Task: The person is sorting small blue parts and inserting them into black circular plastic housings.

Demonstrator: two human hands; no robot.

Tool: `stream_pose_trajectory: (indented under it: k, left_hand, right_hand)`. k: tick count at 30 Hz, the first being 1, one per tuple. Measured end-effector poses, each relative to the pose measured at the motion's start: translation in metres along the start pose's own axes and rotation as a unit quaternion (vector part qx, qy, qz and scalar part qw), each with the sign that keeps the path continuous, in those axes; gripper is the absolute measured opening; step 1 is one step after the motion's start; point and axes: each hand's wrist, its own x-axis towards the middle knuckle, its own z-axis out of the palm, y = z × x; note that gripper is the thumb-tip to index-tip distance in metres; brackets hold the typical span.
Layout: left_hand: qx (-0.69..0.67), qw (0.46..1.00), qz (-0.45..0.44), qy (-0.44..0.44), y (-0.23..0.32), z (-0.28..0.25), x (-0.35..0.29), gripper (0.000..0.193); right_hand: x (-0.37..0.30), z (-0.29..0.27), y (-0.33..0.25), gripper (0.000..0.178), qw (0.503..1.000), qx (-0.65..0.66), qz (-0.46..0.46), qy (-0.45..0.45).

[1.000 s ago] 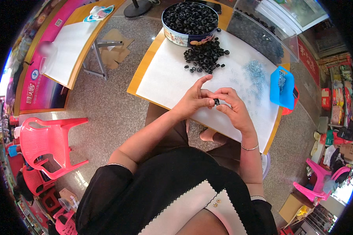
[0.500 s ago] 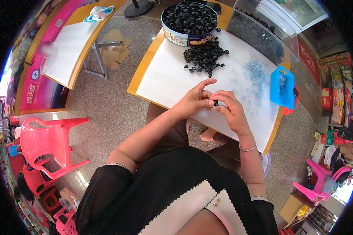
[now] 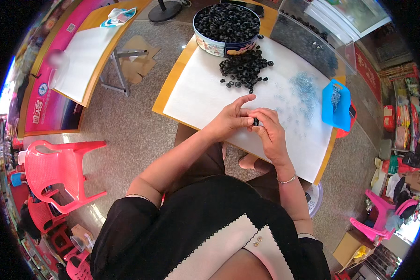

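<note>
Over the near part of a white-topped table [image 3: 196,98], my left hand [image 3: 231,121] and my right hand [image 3: 271,135] meet fingertip to fingertip. A small round black plastic piece [image 3: 255,122] is pinched between them, with the left thumb on one side and the right thumb and fingers on the other. My left index finger points away from the grip. Just beyond the hands lies a heap of similar black pieces [image 3: 244,70]. Small clear bluish pieces [image 3: 305,89] are scattered to the right. Whether one of those is also in my fingers cannot be made out.
A round tin [image 3: 211,46] full of black pieces stands at the far edge. Beside it is a clear plastic bin [image 3: 303,44]. A blue basket [image 3: 337,114] with clear pieces sits at the right edge. A pink chair [image 3: 56,170] stands to the left.
My right hand has turned and closed in on the black piece, its wrist shifting slightly left and the bracelet with it. My left hand has hardly moved.
</note>
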Motion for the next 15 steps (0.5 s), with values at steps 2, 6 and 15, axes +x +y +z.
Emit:
stream_pose_trajectory:
  k: [2, 6, 15]
  left_hand:
    - [-0.014, 1.000, -0.005, -0.005, 0.000, -0.001, 0.000, 0.079]
    - [0.029, 0.999, 0.000, -0.022, 0.002, 0.004, -0.002, 0.074]
    - [0.043, 0.999, -0.027, -0.009, 0.000, -0.005, 0.003, 0.074]
  right_hand:
    - [-0.001, 0.000, 0.002, 0.031, 1.000, 0.008, 0.007, 0.004]
    - [-0.003, -0.005, 0.008, 0.032, 1.000, -0.017, -0.012, -0.011]
    - [0.000, -0.008, 0.009, 0.032, 0.999, -0.024, -0.017, -0.042]
